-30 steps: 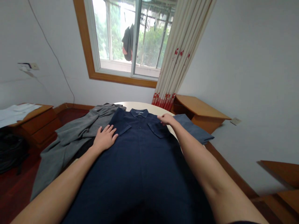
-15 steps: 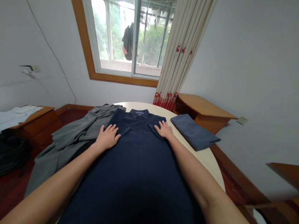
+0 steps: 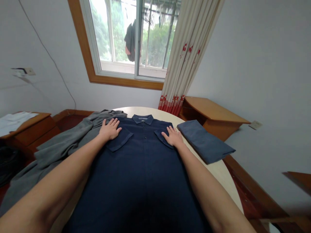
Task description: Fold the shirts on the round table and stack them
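A navy polo shirt (image 3: 143, 168) lies flat on a round beige table (image 3: 218, 171), collar at the far side and both sleeves folded inward. My left hand (image 3: 109, 129) rests flat and open on the shirt's left shoulder, fingers spread toward the collar. My right hand (image 3: 173, 136) lies flat and open on the right shoulder, over the folded sleeve. Neither hand holds anything.
A folded grey-blue garment (image 3: 205, 140) sits on the table at the right. A crumpled grey garment (image 3: 60, 145) hangs over the table's left side. Wooden cabinets stand at the left (image 3: 31, 129) and back right (image 3: 211, 113). A window and a curtain (image 3: 187, 55) are behind.
My left hand has slid up and outward to the shirt's left shoulder. My right hand, reaching by the collar a second ago, has flattened on the right shoulder and stayed.
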